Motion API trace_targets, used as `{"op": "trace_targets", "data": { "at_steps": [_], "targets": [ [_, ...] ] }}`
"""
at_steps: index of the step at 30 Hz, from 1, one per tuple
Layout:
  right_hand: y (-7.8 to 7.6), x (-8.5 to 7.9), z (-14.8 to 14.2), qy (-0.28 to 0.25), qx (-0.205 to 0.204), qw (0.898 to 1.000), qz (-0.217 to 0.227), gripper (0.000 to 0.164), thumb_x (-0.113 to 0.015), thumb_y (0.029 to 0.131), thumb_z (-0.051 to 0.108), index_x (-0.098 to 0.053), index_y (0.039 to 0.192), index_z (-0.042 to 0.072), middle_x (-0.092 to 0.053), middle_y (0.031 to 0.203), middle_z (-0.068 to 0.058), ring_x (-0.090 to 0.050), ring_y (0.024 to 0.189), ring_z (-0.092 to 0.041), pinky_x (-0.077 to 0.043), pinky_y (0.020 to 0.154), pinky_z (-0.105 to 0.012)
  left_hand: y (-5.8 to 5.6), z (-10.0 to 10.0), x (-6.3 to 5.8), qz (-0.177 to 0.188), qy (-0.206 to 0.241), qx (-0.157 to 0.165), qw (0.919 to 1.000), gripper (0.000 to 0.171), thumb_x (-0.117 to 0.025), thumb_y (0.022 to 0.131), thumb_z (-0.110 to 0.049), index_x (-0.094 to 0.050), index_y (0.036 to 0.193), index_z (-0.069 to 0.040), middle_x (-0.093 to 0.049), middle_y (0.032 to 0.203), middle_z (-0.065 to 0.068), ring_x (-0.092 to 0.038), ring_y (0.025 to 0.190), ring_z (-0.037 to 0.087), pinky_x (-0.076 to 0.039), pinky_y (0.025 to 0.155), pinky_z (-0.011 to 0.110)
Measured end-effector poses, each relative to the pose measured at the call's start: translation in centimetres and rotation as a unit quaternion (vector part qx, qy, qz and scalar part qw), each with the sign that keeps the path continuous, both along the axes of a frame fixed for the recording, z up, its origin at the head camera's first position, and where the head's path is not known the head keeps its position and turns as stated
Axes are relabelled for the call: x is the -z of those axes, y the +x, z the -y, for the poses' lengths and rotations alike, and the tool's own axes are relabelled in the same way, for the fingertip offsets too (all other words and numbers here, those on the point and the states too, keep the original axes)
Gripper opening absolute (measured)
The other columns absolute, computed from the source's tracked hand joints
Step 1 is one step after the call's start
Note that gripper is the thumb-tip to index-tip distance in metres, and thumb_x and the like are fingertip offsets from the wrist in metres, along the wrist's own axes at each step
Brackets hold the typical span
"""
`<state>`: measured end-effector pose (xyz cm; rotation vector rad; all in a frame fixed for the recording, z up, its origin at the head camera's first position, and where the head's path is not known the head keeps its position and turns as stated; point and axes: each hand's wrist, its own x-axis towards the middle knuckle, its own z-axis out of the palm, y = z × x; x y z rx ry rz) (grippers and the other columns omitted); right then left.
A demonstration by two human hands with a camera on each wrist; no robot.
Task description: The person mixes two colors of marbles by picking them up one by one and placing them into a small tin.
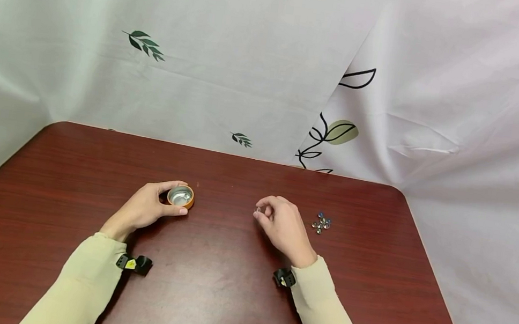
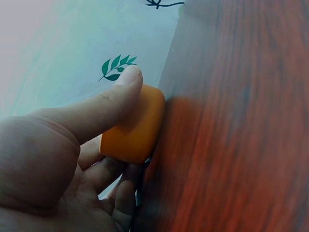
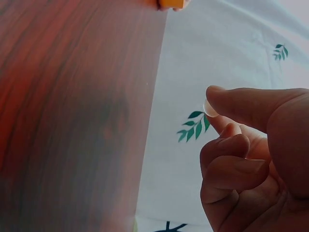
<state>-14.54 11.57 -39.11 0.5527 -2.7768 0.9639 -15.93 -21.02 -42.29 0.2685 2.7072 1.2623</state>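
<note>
My left hand grips a small round orange tin between thumb and fingers. The tin stands upright on the table, its silvery inside facing up in the head view. From the left wrist, the tin's smooth orange side shows under the thumb. Held above the table, my right hand pinches a small clear glass gem between thumb and index finger, the other fingers curled in toward the palm. Just right of that hand lies a loose cluster of several small shiny glass gems, some bluish.
The dark red-brown wooden table has rounded far corners. White cloth with leaf prints hangs behind it and along both sides. Each wrist carries a black strapped device, the left one near the sleeve cuff.
</note>
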Motion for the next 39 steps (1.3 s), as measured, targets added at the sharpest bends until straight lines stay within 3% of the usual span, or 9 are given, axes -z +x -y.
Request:
{"op": "trace_targets", "data": {
  "at_steps": [39],
  "targets": [
    [-0.5, 0.3, 8.0, 0.003, -0.053, 0.998, 0.017, 0.009, -0.073, 0.095, 0.018, -0.073, 0.101, 0.012, -0.051, 0.076, 0.006, -0.048, 0.067, -0.01, -0.042, 0.064, -0.024, 0.0, 0.1, 0.3, -0.011, 0.006, 0.001, 0.9999, 0.062, -0.084, 0.084, -0.027, -0.06, 0.139, -0.011, -0.069, 0.119, 0.012, -0.063, 0.104, 0.026, -0.046, 0.088, 0.043]
  ]
}}
